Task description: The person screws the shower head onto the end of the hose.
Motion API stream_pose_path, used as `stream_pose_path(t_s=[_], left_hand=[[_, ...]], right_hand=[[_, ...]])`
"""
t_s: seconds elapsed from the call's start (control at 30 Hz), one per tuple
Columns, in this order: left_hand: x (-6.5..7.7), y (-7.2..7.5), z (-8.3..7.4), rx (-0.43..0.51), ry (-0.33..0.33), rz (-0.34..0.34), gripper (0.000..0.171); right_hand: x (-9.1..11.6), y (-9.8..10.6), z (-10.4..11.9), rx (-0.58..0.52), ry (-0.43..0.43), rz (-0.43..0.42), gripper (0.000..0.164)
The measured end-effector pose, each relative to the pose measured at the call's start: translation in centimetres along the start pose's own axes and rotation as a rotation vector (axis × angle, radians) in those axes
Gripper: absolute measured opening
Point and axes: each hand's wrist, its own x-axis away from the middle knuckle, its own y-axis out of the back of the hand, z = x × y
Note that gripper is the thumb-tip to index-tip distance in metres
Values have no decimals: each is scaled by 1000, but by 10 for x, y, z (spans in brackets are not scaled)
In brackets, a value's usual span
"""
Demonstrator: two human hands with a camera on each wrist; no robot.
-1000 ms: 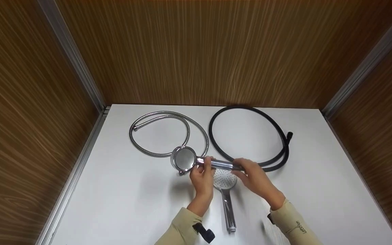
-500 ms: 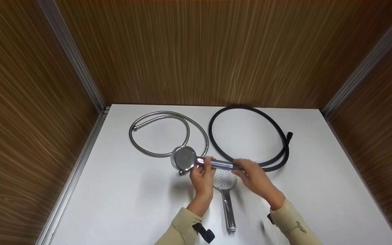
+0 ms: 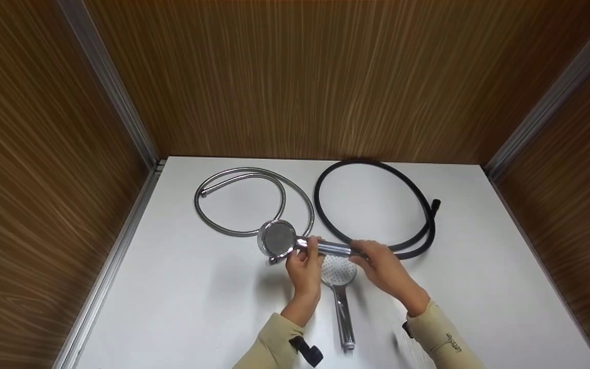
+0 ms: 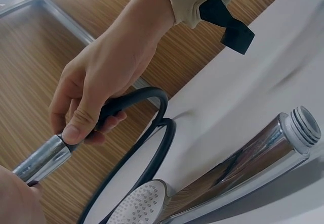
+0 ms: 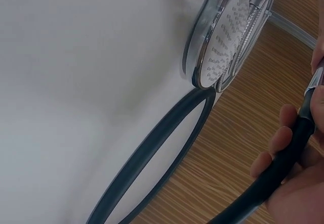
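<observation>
Above the table, my left hand [image 3: 305, 274] grips the chrome handle of a round shower head [image 3: 278, 239]; its disc points left, and the handle slants slightly down to the right. At the handle's lower end, my right hand [image 3: 384, 269] pinches the end of a black shower hose [image 3: 374, 162]. In the left wrist view the hose end meets the chrome handle [image 4: 43, 158] under the right thumb; the fingers hide much of this joint. A second shower head [image 3: 343, 312] lies on the table beneath, its spray face up and its threaded end [image 4: 304, 125] bare.
A coiled silver metal hose [image 3: 246, 169] lies at the back left of the white table [image 3: 172, 297]. The black hose's other end [image 3: 436, 204] rests at the right. Wood-grain panels [image 3: 295, 77] enclose the back and both sides.
</observation>
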Motion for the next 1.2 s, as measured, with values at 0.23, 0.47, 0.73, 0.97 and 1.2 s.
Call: stream_pose_path(t_s=[0.23,0.47,0.73,0.97,1.2], left_hand=[[0,0,0,-5,5,-4,28],[-2,-1,-1,-30,0,12,27],[-1,-1,-1,-12,17,10,28],[0,1,0,-39,6,14,29],[2,5,3,7,19,12,29]], right_hand=[[1,-1,-1,7,23,-11,17],[1,-3,-1,-52,-31,10,25],[0,-1,-1,-33,22,-29,23],[1,-1,0,-29,2,-11,20],[3,-4,0,-37,-22,5,20]])
